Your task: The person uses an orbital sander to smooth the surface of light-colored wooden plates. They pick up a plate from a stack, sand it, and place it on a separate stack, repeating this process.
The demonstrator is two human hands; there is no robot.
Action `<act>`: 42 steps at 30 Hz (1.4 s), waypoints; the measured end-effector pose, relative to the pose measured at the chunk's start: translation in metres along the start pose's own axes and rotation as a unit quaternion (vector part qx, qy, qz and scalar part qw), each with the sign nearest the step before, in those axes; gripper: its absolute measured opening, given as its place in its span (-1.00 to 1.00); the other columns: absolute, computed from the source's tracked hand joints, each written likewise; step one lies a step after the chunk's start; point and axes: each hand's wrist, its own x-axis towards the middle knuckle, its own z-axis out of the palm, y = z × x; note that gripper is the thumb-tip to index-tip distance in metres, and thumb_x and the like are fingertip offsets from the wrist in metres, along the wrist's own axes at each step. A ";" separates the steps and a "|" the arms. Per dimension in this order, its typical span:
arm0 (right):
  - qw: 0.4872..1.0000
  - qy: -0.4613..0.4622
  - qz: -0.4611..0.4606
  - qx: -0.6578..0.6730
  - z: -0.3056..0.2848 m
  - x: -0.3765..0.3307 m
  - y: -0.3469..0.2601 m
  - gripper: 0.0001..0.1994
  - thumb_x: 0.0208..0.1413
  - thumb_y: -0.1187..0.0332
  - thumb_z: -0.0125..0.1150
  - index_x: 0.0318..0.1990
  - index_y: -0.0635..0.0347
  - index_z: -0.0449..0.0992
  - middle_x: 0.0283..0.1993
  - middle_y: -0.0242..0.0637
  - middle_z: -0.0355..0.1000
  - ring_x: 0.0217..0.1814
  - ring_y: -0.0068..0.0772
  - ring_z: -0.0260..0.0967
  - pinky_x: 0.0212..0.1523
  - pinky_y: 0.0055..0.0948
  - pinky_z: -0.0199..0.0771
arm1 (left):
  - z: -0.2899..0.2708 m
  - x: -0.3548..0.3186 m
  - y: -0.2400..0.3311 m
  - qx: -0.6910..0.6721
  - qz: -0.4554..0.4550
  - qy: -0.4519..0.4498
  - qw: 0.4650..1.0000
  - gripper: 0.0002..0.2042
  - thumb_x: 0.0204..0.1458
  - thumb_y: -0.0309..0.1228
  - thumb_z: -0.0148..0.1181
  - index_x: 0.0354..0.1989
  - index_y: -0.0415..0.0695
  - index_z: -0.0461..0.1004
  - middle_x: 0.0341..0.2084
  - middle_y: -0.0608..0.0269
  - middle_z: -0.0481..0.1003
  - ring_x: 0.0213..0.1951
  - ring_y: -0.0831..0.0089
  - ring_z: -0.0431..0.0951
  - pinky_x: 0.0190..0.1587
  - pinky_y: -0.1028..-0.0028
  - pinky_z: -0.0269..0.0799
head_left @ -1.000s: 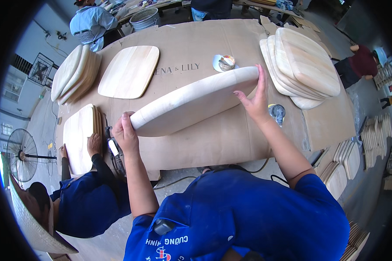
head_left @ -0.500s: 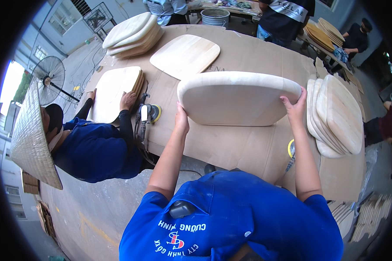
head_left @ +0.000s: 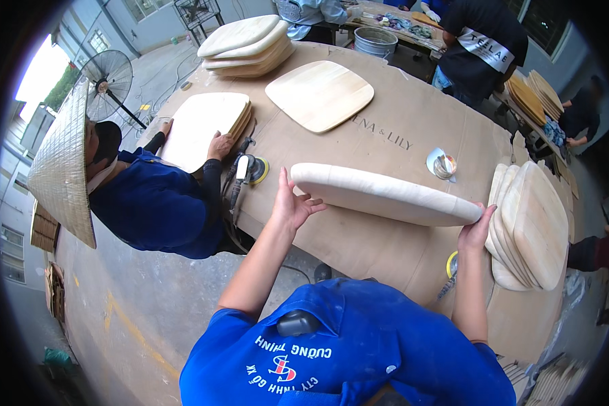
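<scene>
1. Spanning the middle of the head view: one held board [head_left: 386, 195], pale wood, rounded corners, tilted, rim uppermost, shaded broad face below. Whether its lower side touches the table cannot be told. Clock directions are taken from it.
2. Support: brown cardboard sheet [head_left: 446, 122] over the table. Near edge passes at 8 o'clock, beneath the left forearm; grey floor [head_left: 183, 291] beyond.
3. Room at 11 o'clock: a stretch of cardboard, then a single flat board [head_left: 319, 96].
4. Room at 2 o'clock: small cup [head_left: 444, 166] on a white scrap, near the held board's rim.
5. Room at 3 o'clock: narrow; leaning board stack [head_left: 531, 230] just beside the right hand.
6. Room at 9 o'clock: yellow-padded sander [head_left: 256, 170] near the left hand. At 10, a low stack [head_left: 206, 128] under a co-worker's hands [head_left: 220, 145].
7. Room between 4 and 5 o'clock: second sander [head_left: 451, 265], partly behind the right forearm.
8. Left hand [head_left: 294, 204]: at the board's left end; unclenched, fingers widely spread, palm toward the wood. Fingertip contact cannot be told.
9. Right hand [head_left: 477, 227]: grasping the board's right end, fingers bent around it, one fingertip showing on the outer side; thumb unclear.
</scene>
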 end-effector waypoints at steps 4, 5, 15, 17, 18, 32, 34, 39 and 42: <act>0.993 0.051 0.064 0.083 -0.024 -0.030 0.005 -0.54 0.32 -0.07 -0.20 -0.19 0.19 0.38 -0.14 -0.23 0.39 -0.02 -0.40 0.29 0.23 -0.37 0.08 | -0.013 -0.036 -0.009 -0.046 -0.035 -0.097 0.994 -0.29 0.07 -0.07 -0.09 0.28 -0.36 0.02 0.19 -0.30 0.17 0.22 -0.16 0.23 0.25 -0.05 0.16; 0.990 0.058 0.067 0.110 -0.029 -0.036 0.007 -0.55 0.32 -0.05 -0.19 -0.14 0.19 0.39 -0.09 -0.21 0.38 -0.02 -0.39 0.30 0.25 -0.36 0.06 | -0.021 -0.039 -0.014 -0.050 -0.037 -0.106 0.992 -0.34 0.02 -0.17 -0.08 0.23 -0.42 0.09 0.13 -0.25 0.28 0.18 -0.05 0.32 0.22 0.03 0.24; 0.934 0.048 0.343 -0.082 -0.076 -0.081 0.111 -0.60 0.24 0.41 0.00 0.20 0.29 0.17 0.15 -0.07 0.31 0.13 -0.17 0.36 0.05 -0.21 0.47 | -0.102 0.058 -0.084 0.232 -0.024 0.031 0.972 -0.58 0.24 -0.40 -0.12 0.26 -0.18 0.11 0.13 0.00 0.33 0.09 0.18 0.40 0.16 0.23 0.33; 0.910 0.070 0.388 -0.126 -0.082 -0.089 0.132 -0.62 0.22 0.46 0.02 0.17 0.29 0.18 0.14 -0.07 0.32 0.11 -0.17 0.38 0.06 -0.22 0.46 | -0.118 0.073 -0.098 0.320 -0.031 0.093 0.942 -0.56 0.29 -0.46 -0.18 0.33 -0.08 0.02 0.18 0.03 0.30 0.13 0.19 0.38 0.14 0.22 0.33; 0.916 0.053 0.364 -0.158 -0.085 -0.095 0.139 -0.67 0.24 0.42 0.00 0.12 0.33 0.20 0.09 -0.06 0.35 0.10 -0.18 0.39 0.02 -0.23 0.49 | -0.126 0.074 -0.101 0.370 0.002 0.073 0.926 -0.55 0.25 -0.45 -0.12 0.31 -0.14 0.04 0.17 0.00 0.30 0.12 0.19 0.38 0.14 0.22 0.32; 0.622 -0.321 0.125 -0.703 -0.067 -0.107 0.143 -0.05 -0.16 0.01 0.44 0.34 0.20 0.03 0.45 0.00 -0.20 0.47 0.16 -0.24 0.36 -0.04 0.03 | -0.095 0.083 -0.174 0.904 0.263 -0.034 0.336 -0.25 0.11 0.12 -0.08 0.41 -0.03 -0.02 0.38 -0.27 -0.22 0.38 -0.32 -0.27 0.27 -0.31 -0.28; 0.567 -0.346 0.120 -0.738 -0.055 -0.113 0.142 0.10 -0.24 -0.05 0.47 0.39 0.22 -0.09 0.49 0.02 -0.38 0.52 0.20 -0.45 0.44 -0.06 -0.14 | -0.088 0.075 -0.206 0.879 0.308 -0.142 0.335 -0.27 0.10 0.11 -0.06 0.40 0.00 0.01 0.39 -0.17 -0.16 0.38 -0.26 -0.22 0.29 -0.26 -0.24; 0.550 -0.351 0.128 -0.747 -0.047 -0.118 0.142 0.24 -0.30 -0.09 0.49 0.41 0.30 -0.22 0.50 0.11 -0.50 0.52 0.27 -0.58 0.48 -0.06 -0.33 | -0.089 0.067 -0.222 0.837 0.343 -0.260 0.338 -0.26 0.06 0.13 0.00 0.37 0.01 0.08 0.38 -0.15 -0.10 0.38 -0.18 -0.13 0.33 -0.10 -0.13; 0.552 -0.361 0.133 -0.740 -0.050 -0.115 0.145 0.24 -0.30 -0.10 0.49 0.41 0.30 -0.23 0.50 0.10 -0.51 0.52 0.27 -0.58 0.46 -0.04 -0.26 | -0.095 0.096 -0.181 0.852 0.338 -0.139 0.376 -0.22 0.04 0.13 0.02 0.36 -0.11 0.07 0.37 -0.17 -0.09 0.37 -0.20 -0.13 0.33 -0.07 -0.12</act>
